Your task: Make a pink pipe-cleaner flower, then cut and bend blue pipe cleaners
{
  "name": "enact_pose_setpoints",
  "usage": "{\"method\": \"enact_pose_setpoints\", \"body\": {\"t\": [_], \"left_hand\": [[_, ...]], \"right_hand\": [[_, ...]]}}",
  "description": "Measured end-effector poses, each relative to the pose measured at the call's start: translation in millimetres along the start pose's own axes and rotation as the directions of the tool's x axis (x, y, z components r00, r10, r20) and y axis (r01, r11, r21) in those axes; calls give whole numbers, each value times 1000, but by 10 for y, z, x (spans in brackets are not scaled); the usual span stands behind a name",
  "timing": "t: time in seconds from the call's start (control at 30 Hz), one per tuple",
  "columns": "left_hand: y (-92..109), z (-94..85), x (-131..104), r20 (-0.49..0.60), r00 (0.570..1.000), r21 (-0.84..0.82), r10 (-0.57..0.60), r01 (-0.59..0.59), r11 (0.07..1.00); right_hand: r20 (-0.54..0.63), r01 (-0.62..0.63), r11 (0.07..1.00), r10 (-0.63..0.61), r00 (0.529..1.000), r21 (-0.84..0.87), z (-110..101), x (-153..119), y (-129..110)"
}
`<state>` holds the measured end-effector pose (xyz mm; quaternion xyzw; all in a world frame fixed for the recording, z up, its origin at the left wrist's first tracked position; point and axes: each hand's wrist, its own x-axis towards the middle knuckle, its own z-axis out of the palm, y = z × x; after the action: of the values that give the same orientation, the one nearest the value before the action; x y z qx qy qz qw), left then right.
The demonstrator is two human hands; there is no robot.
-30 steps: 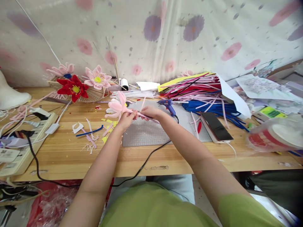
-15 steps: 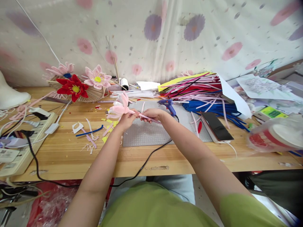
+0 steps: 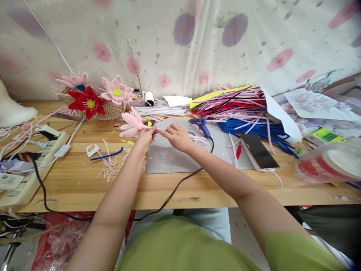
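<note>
The pink flower (image 3: 132, 123) is above the desk (image 3: 84, 192), petals left, its long axis running rightward along the stem. The left hand (image 3: 146, 139), nearer the petals, has its fingers pinching that stem; the right hand's (image 3: 178, 137) index finger points leftward to it, pinch unclear.

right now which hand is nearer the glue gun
Right. The right hand is just left of the glue gun, over the grey mat; the left hand is farther left, holding a pink flower.
</note>
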<state>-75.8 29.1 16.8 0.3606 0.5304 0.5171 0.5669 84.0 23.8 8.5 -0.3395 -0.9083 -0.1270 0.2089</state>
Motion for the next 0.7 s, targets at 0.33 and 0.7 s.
{"method": "enact_pose_setpoints", "body": {"t": [0.33,0.7], "left_hand": [[-74,-55,40,-26,997,97,76,-73,993],[-88,-96,-21,348,910,189,225,-303,934]], "right_hand": [[-98,-60,944,97,990,325,6,55,-30],[586,-717,26,555,590,697,148,218,236]]}}
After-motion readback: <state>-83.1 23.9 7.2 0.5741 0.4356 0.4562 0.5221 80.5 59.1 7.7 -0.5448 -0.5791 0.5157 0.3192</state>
